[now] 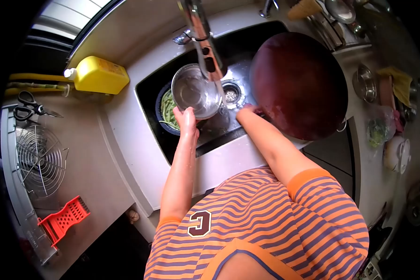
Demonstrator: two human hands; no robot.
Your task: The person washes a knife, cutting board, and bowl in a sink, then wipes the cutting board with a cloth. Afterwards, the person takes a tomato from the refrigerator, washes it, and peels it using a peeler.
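My left hand (187, 122) grips the near rim of a shiny metal bowl (186, 88), holding it tilted in the sink just beside the running faucet (210, 58). Behind that bowl, a dark container (162, 125) of green beans (168, 109) is partly covered. Low in the sink, my right hand (250, 110) is close to the lower left edge of a large dark red round pan (298, 86). That hand's fingers are mostly hidden, and I cannot tell what they hold. The drain strainer (231, 93) shows between the two hands, with water falling near it.
A yellow jug (100, 75) stands at the sink's left corner. On the left counter lie black-handled scissors (30, 108), a round wire rack (41, 158) and a red grater (65, 219). Metal bowls (365, 84) and a plastic bag (379, 128) sit at the right.
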